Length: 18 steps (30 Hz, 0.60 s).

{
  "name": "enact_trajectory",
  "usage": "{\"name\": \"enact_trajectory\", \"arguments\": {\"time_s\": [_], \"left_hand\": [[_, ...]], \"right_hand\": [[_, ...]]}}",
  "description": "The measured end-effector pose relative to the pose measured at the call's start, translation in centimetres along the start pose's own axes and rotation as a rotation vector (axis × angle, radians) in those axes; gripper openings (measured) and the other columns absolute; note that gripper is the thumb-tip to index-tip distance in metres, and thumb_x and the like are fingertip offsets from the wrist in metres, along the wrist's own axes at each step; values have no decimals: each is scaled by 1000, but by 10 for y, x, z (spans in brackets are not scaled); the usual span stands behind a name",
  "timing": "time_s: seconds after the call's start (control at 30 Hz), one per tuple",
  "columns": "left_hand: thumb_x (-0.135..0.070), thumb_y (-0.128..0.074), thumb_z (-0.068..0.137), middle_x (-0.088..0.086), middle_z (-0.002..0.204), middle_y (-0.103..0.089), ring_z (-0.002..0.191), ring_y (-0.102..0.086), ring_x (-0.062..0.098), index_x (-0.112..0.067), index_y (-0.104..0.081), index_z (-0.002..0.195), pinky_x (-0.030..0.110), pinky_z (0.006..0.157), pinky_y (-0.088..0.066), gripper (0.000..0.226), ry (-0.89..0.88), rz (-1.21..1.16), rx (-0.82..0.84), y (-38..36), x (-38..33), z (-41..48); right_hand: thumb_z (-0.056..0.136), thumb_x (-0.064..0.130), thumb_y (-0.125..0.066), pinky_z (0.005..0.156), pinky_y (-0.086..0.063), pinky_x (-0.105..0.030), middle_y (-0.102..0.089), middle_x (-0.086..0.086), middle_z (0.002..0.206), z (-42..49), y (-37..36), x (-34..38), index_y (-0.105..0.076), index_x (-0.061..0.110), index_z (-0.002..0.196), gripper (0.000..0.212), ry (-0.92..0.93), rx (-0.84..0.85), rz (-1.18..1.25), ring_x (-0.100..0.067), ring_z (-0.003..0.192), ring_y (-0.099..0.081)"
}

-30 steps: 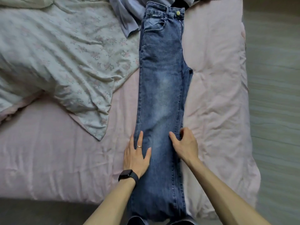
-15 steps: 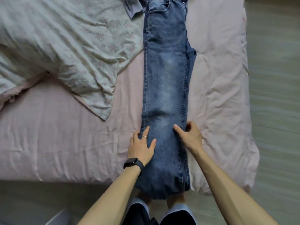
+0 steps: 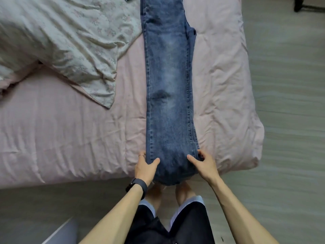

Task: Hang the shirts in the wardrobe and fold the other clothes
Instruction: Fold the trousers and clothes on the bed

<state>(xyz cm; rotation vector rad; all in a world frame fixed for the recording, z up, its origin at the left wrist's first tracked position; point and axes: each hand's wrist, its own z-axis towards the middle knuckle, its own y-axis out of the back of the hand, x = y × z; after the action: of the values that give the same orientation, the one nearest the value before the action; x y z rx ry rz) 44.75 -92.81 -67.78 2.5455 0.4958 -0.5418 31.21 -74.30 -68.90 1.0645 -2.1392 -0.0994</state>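
Observation:
A pair of blue jeans (image 3: 169, 81) lies lengthwise on the pink bed (image 3: 70, 134), folded leg over leg, its waist out of view at the top. The hem end hangs over the bed's near edge. My left hand (image 3: 146, 167) grips the left side of the legs near the hem, thumb on top and fingers under the edge. On the right side my right hand (image 3: 202, 163) pinches the denim the same way, thumb on top.
A crumpled floral duvet (image 3: 66, 41) covers the bed's upper left. Grey wood floor (image 3: 290, 103) runs along the right and near sides. My legs in dark shorts (image 3: 168, 224) stand against the bed's edge. A dark furniture leg (image 3: 297, 6) shows top right.
Both hands slid down the jeans from mid-leg to the hem end and went from lying flat on the denim to gripping its sides. The view dropped, so the waistband left the frame.

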Motion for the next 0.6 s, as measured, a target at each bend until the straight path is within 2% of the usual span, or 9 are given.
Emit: {"name": "enact_trajectory", "arguments": {"time_s": [0.07, 0.13, 0.23, 0.3, 0.43, 0.53, 0.6], "left_hand": [[-32, -72, 89, -10, 100, -64, 88, -63, 13, -29, -52, 112, 33, 74, -52, 30, -5, -27, 60, 0, 4, -3], [-31, -72, 88, -10, 105, -66, 96, -64, 18, -31, -55, 113, 38, 86, -54, 30, 10, -35, 132, 0, 7, 0], [-30, -68, 93, -5, 107, -70, 98, -67, 20, -30, -63, 104, 42, 91, -55, 13, 1, 24, 186, 5, 17, 6], [-32, -67, 94, -6, 101, -72, 95, -69, 21, -32, -65, 94, 45, 90, -56, 2, -55, 79, 154, 5, 26, 8], [-31, -69, 92, -7, 100, -70, 97, -66, 16, -30, -65, 100, 35, 92, -53, 9, -85, 142, 98, 1, 40, -1], [-33, -72, 90, -6, 104, -72, 103, -66, 19, -25, -71, 110, 35, 94, -51, 22, -49, 207, 164, -6, 54, -4], [-33, -71, 90, -6, 102, -71, 105, -66, 20, -23, -72, 113, 35, 95, -51, 25, -56, 238, 151, -9, 62, -4]], "right_hand": [[86, 29, -77, 79, -50, -29, -73, 9, 93, -13, -1, -16, -70, 26, 93, 11, 9, -24, -35, -11, 88, -65], [88, 30, -75, 81, -49, -33, -72, 4, 94, -17, -2, -27, -68, 23, 95, 12, 29, -93, -96, -15, 90, -65], [92, 28, -70, 82, -50, -34, -73, -4, 99, -16, -3, -34, -67, 15, 101, 17, 42, -210, -121, -20, 96, -67], [92, 29, -70, 79, -50, -32, -73, -4, 96, -15, 0, -36, -65, 15, 97, 16, 66, -243, -84, -20, 93, -67], [88, 37, -75, 72, -44, -29, -69, 0, 83, -15, 3, -53, -61, 18, 86, 24, 64, -226, -42, -19, 82, -64], [85, 36, -78, 77, -47, -28, -72, 2, 89, -17, 1, -73, -64, 21, 91, 21, 63, -162, -24, -16, 85, -66], [86, 34, -77, 81, -47, -26, -73, 5, 92, -17, 0, -82, -66, 24, 94, 17, 80, -153, -25, -14, 89, -66]]}}
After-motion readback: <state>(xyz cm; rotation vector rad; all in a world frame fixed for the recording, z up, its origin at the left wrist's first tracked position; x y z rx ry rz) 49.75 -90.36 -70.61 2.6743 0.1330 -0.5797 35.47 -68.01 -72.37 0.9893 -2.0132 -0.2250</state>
